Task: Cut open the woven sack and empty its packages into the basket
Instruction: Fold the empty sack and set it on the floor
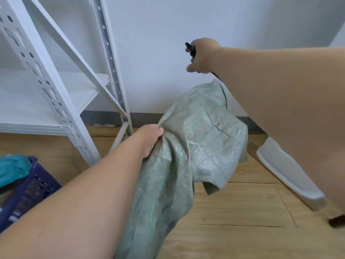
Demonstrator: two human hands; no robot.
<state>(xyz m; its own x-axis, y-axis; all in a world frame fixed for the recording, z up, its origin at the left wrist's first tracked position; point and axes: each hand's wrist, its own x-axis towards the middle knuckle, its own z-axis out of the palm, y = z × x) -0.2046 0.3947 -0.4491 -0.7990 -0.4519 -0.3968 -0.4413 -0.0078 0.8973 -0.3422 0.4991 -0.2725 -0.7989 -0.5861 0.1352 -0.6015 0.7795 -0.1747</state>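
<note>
A grey-green woven sack (196,144) with a thin red and green stripe hangs crumpled over the wooden floor in the middle. My left hand (150,139) grips a bunched fold at its left side. My right hand (202,56) is raised above the sack in front of the wall, closed around a black tool (190,49) whose tip sticks out to the left. A thin dark cord (224,92) runs from that hand down to the sack's top. A dark blue slatted basket (35,187) sits at the lower left with a teal package (13,169) in it.
A white metal shelving rack (61,86) stands at the left against the white wall. A white plastic tub or lid (283,171) lies on the floor at the right, partly behind my right arm. A dark skirting board runs along the wall's foot.
</note>
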